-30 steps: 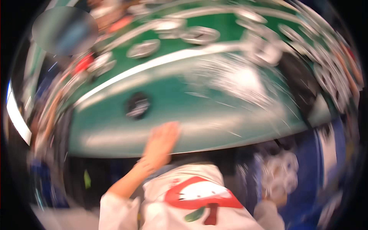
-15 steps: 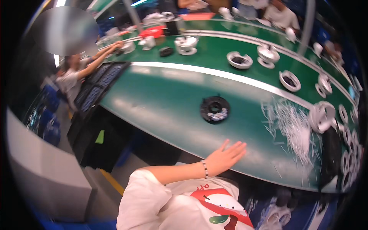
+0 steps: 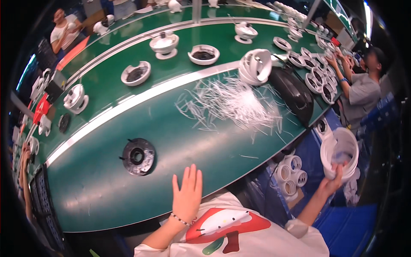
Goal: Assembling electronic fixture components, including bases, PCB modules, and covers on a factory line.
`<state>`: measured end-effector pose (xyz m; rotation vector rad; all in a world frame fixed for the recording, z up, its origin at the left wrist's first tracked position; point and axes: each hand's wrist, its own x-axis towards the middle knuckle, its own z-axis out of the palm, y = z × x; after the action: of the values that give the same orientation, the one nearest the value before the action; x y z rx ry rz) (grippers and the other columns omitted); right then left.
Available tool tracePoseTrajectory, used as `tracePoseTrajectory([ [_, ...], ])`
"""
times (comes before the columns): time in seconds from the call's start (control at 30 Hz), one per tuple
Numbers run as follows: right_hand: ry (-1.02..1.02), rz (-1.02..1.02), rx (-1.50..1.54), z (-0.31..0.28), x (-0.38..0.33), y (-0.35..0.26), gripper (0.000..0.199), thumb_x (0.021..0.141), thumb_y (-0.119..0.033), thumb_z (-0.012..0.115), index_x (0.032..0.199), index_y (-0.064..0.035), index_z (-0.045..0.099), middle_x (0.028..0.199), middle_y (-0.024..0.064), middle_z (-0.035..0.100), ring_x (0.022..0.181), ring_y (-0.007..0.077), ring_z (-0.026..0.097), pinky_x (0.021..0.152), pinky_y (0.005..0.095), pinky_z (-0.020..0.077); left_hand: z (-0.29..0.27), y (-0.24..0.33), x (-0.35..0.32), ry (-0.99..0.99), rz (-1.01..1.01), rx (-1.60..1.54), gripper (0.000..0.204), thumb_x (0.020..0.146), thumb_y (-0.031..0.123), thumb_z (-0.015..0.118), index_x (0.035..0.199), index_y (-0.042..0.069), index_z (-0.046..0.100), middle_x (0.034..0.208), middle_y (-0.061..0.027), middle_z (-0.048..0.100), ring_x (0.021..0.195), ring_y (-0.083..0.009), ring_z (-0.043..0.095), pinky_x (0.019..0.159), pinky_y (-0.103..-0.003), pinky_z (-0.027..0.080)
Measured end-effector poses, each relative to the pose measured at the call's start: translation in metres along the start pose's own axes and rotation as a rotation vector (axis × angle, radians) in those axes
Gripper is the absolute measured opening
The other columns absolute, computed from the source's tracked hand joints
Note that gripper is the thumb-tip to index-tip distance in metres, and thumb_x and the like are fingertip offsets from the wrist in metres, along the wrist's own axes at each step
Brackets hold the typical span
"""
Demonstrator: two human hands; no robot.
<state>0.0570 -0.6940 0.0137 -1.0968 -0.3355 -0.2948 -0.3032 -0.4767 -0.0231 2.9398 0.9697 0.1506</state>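
My left hand rests flat near the edge of the green work surface, its fingers stretched out and holding nothing. A round black plastic part with a hole in its middle lies just beyond it to the left. Off to the right, past the table edge, my right hand grips a white plastic ring-shaped housing from below. It may be several nested together; I cannot tell. My right thumb shows at its rim, while the other fingers are partly hidden.
Thin white plastic strips lie heaped ahead, beside stacked white rings and a glossy black curved object. White ring parts fill a box below the table's right edge. A person works at the right.
My view has swung to the right. My right hand has come into view with the white housing, while my left hand stays flat on the table.
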Motion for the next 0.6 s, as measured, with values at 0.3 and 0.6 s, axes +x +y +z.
tracePoseTrajectory([
  [0.3,0.084,0.83,0.459,0.128,0.08,0.2,0.052,0.072,-0.019,0.054,0.118,0.0044,0.045,0.121,0.0203,0.046,0.113,0.0334,0.043,0.096,0.0457,0.0328,0.016,-0.008,-0.018,0.171,-0.014,-0.073,0.054,0.078,0.019,0.042,0.128,0.003,0.034,0.139,-0.014,0.025,0.128,-0.0239,0.025,0.1,-0.045,0.025],
  [0.6,-0.531,0.291,-0.258,0.08,0.157,0.366,0.043,0.073,-0.023,0.062,0.102,0.0066,0.049,0.098,0.0179,0.056,0.092,0.0315,0.053,0.074,0.0427,0.0434,0.021,-0.005,-0.026,0.26,-0.031,-0.056,0.052,0.079,0.024,0.039,0.125,-0.001,0.036,0.135,-0.0177,0.03,0.126,-0.0291,0.028,0.1,-0.053,0.02],
])
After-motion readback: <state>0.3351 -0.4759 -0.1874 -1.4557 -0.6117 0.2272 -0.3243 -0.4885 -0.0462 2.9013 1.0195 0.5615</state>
